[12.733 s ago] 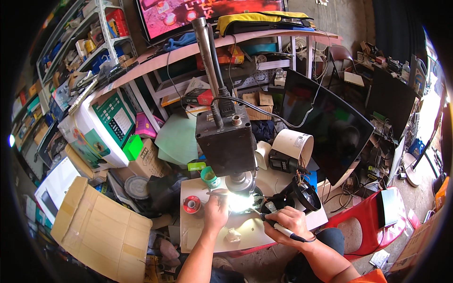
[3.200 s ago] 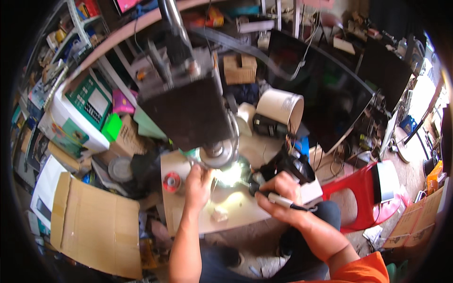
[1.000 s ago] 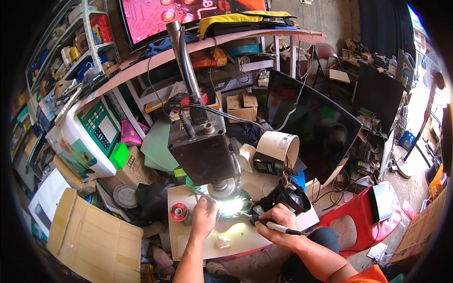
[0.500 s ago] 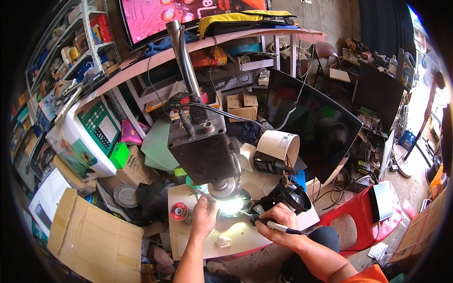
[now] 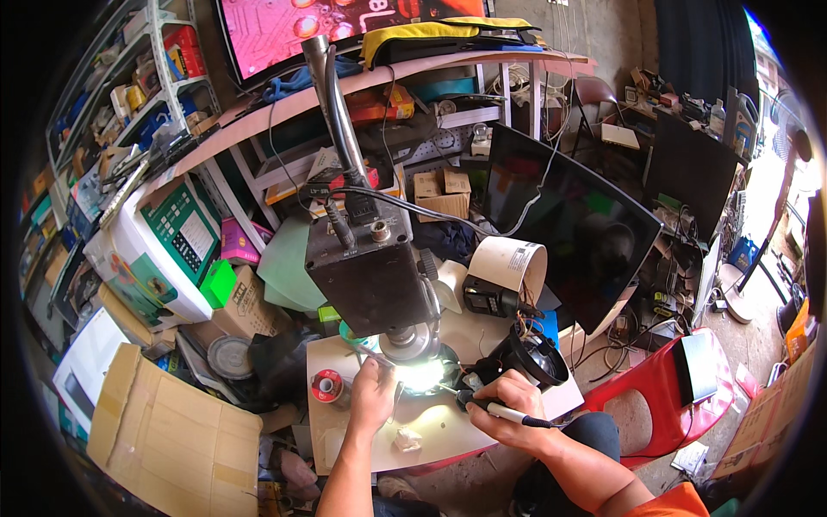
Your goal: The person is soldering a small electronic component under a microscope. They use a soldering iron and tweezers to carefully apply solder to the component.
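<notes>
- Below the black microscope: workpiece, washed out by light.
- Above it: screen, cut off at top.
- To its lower right: orange sleeve, cut off.

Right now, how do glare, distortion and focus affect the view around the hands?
Head view: glare beneath the microscope whites out the spot between left hand and right hand, hiding detail; head view: fisheye bends the pink shelf into a curve; head view: both hands look fairly sharp.

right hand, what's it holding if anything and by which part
The right hand holds a pen-style soldering iron, by the front part of its handle.
</notes>
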`<state>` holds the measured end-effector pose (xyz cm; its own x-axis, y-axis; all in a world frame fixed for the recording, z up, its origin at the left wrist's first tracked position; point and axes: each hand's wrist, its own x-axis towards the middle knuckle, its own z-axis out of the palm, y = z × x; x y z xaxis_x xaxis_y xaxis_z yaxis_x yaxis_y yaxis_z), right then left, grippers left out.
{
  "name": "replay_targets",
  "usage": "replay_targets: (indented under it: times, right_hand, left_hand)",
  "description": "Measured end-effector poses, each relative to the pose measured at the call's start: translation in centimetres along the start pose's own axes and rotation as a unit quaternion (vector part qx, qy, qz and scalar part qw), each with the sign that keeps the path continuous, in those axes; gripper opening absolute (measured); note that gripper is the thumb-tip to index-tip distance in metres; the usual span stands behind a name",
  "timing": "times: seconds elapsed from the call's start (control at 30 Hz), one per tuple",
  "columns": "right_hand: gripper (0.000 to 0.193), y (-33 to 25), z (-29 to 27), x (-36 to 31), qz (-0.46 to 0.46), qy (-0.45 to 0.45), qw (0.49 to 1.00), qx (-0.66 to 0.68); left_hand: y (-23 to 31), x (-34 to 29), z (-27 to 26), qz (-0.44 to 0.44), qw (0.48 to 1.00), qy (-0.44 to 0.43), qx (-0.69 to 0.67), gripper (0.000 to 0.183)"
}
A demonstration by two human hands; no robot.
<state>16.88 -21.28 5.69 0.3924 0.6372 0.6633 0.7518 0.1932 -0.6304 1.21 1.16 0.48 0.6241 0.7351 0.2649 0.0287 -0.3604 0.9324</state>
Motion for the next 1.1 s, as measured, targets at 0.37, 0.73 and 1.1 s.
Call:
replay_targets:
  times: [0.37,0.73,1.1]
  right_hand:
    - [0.022,-0.12,-0.14,0.14,-0.005,-0.002,1.0,0.001]
    - [0.022,0.21,0.11,-0.06,-0.005,0.003,1.0,0.002]
    - [0.022,0.21,0.19,0.0,-0.005,0.004,1.0,-0.001]
  left_hand:
    - [0.46,-0.06,0.03,0.005,1.0,-0.002,0.006,0.018]
    - [-0.17,0.06,0.16,0.001,1.0,-0.001,-0.027,0.018]
    - [0.48,0.05,0.08,-0.007,1.0,-0.005,-0.009,0.02]
